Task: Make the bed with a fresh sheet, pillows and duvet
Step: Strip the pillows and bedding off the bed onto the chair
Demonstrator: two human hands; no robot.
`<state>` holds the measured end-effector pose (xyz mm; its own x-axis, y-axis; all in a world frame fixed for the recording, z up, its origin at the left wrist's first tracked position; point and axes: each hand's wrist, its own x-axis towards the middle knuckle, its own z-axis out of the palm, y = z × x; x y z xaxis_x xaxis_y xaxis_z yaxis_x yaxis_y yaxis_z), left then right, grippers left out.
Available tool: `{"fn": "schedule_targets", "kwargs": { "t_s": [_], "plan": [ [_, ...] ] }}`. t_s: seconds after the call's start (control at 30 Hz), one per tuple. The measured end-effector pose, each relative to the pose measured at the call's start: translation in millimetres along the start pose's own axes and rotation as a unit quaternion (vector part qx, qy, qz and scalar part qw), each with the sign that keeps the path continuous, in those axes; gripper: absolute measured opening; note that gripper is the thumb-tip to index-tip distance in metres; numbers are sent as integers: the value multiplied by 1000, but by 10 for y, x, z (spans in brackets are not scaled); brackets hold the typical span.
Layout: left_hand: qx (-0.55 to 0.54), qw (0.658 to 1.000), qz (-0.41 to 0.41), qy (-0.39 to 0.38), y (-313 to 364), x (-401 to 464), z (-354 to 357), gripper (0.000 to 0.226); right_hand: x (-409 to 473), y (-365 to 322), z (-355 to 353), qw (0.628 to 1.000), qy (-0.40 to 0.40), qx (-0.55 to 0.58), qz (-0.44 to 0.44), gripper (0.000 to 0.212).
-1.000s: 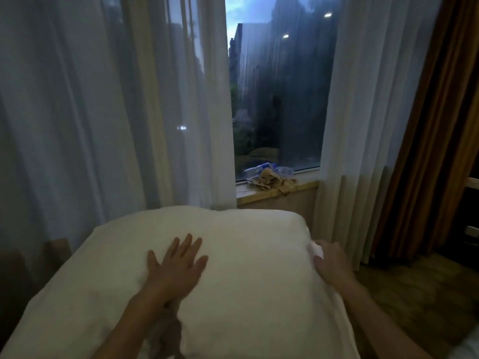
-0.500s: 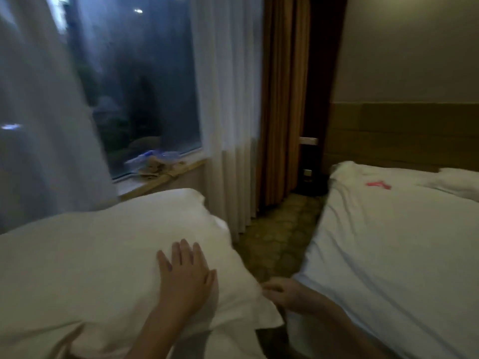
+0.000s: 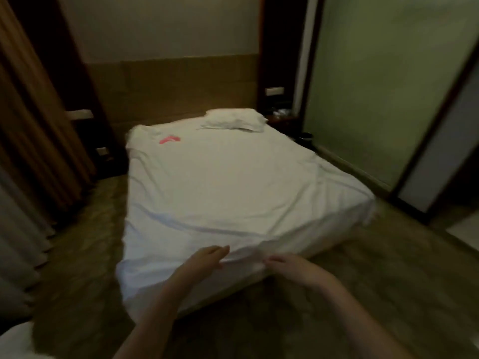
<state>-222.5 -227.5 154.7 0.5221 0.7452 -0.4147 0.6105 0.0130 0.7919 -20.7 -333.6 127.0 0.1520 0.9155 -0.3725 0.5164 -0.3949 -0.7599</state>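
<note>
At the far left we see long brown pleated curtains (image 3: 31, 120) hanging to the floor, with paler sheer fabric below them at the frame's edge. A corner of white bedding (image 3: 15, 340) shows at the bottom left. Beside that spreads the dim brown patterned floor (image 3: 85, 255).

In the middle stands the low bed covered with a white, wrinkled fitted sheet (image 3: 220, 182), its foot end turned toward us. On the sheet near the head end, on the left side, lies a small bright pink object (image 3: 169, 139); we cannot tell what it is. Further right, against the brown panelled headboard (image 3: 176, 89), rests one white rectangular pillow (image 3: 233, 119).

At the near edge of the bed we find our left hand (image 3: 204, 259), fingers held fairly straight and close together, their tips touching a raised fold of the sheet. Just right of it, our right hand (image 3: 287, 266) reaches toward the same fold with loosely bent fingers; the blur keeps us from telling whether it touches or holds the cloth. The two hands lie near each other but apart.

To the right of the bed a dark bedside table (image 3: 282, 117) sits in the corner, and a pale green frosted glass panel (image 3: 383, 86) in a dark frame fills the right side.
</note>
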Motion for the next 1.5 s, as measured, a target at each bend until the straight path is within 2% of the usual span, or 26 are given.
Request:
{"fn": "schedule_targets", "kwargs": {
  "t_s": [0.13,0.23,0.37,0.5,0.57,0.73,0.8,0.93,1.07,1.23,1.4,1.5],
  "plan": [
    [-9,994,-7,-105,271,548,876,21,-291,905,-385,982,65,142,103,16],
    [-24,983,-41,-180,403,883,1495,28,-416,1547,-640,962,125,188,153,21],
    [-52,970,-103,-215,545,1214,2210,37,-576,2266,-849,922,167,255,240,20],
    [-47,962,-132,-233,662,1494,2800,31,-634,2786,-1169,908,176,253,283,19],
    [-24,963,-139,-231,717,1615,2999,21,-572,2996,-1366,905,177,253,292,18],
    [-53,959,-157,-229,898,2095,3284,26,-92,3301,-2050,895,212,280,277,24],
    [-50,962,-166,-213,1036,2406,3384,23,194,3380,-2427,893,219,300,253,27],
    [-26,971,-147,-189,1410,3233,3659,21,793,3611,-3337,902,212,308,217,19],
    [-27,970,-123,-206,2105,4152,4028,17,1330,3923,-4311,887,247,329,210,15],
    [64,963,-60,-256,3152,5241,4613,21,1682,4390,-5229,864,297,334,230,15],
    [85,961,4,-263,4332,6084,5203,25,1826,4993,-5866,825,295,392,281,15],
    [84,965,40,-245,4874,6667,5577,28,1956,5456,-6322,826,274,388,305,14]
  ]
}}
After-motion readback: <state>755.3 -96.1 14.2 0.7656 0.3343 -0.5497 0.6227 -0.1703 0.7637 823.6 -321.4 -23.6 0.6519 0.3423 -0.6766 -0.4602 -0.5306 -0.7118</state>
